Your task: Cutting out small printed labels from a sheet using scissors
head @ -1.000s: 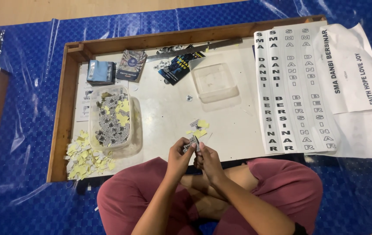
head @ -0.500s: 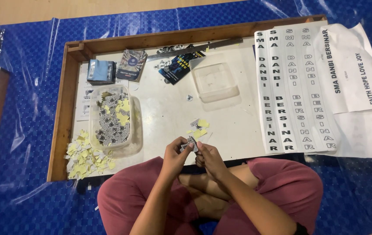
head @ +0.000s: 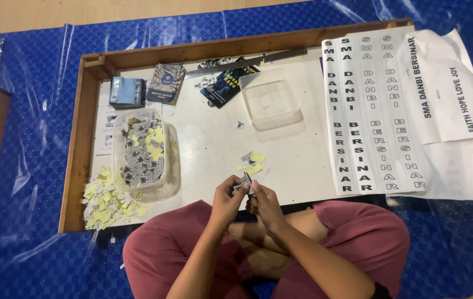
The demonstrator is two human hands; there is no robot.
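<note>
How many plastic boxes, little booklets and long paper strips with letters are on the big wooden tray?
Clear plastic boxes: 2, one full of cut paper bits, one empty
Little booklets or cards: 3, one light blue, one dark patterned, one black with yellow
Long lettered paper strips: 5
Total: 10

There was just one view. The camera sat on the person's head and looked almost straight down. It was fairly high up, so the whole wooden tray fit in. The knees showed at the bottom, the blue sheet all around, and bare floor at the top.
</note>
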